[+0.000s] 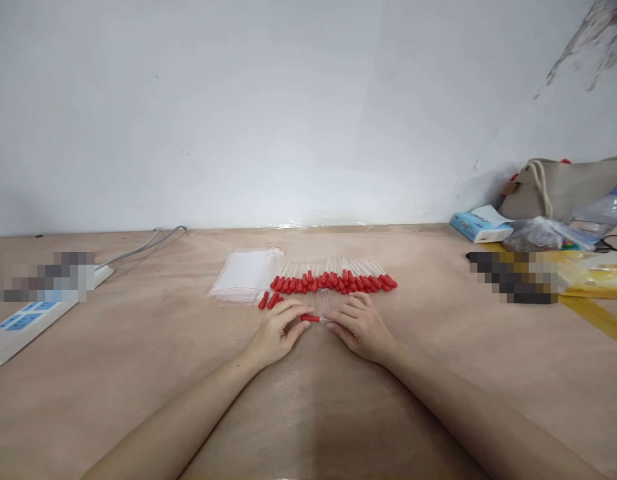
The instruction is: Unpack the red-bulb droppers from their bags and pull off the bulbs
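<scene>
My left hand (279, 331) pinches a red rubber dropper bulb (311, 318) between thumb and fingers, low over the table. From the right, my right hand (362, 327) has its fingers closed on a thin clear dropper tube (324, 319) that meets the bulb's open end. How far the tube sits inside the bulb cannot be seen. Just beyond the hands lies a row of droppers (333, 281), red bulbs toward me and clear tubes pointing to the wall. A few loose red bulbs (263, 300) rest beside my left hand, partly hidden by it.
Clear plastic bags (245, 275) lie stacked left of the droppers. A white power strip (38, 317) with a grey cord is at the far left. To the right are a blue tissue box (481, 225), a blurred dark object (513, 277), yellow tape (595, 319) and a beige bag (573, 190).
</scene>
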`<control>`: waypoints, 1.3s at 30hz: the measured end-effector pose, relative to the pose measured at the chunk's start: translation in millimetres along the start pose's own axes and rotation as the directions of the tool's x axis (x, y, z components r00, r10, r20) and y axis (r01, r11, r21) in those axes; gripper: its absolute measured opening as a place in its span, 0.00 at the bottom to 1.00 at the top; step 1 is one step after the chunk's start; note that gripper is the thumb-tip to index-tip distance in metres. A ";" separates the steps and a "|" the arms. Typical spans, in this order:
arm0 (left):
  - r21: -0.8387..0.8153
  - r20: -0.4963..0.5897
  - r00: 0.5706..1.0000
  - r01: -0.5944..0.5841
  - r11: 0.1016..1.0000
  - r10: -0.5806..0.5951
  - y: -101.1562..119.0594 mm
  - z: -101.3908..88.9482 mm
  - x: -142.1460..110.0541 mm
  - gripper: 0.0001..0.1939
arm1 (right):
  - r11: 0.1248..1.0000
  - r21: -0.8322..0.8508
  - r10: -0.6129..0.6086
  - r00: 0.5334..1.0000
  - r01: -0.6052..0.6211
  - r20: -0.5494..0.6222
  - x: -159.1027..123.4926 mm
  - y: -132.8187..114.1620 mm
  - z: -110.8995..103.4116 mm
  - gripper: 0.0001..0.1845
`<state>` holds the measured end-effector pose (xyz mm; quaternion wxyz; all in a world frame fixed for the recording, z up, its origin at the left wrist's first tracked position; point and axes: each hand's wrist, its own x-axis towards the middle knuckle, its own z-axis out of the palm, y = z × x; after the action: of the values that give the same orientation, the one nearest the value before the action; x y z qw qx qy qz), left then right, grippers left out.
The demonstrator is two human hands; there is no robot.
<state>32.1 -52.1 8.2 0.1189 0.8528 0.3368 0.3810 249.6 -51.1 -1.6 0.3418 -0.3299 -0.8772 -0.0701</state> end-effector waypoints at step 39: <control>0.267 0.118 0.986 -0.144 0.953 0.116 6.4 -6.9 -4.5 0.06 | 0.997 0.065 -0.056 0.997 0.052 0.051 -5.5 -2.8 -12.8 0.09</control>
<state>28.0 -60.2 13.3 -0.0088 0.8995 0.3231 0.2940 257.9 -60.6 4.8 0.3266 -0.2968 -0.8963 -0.0426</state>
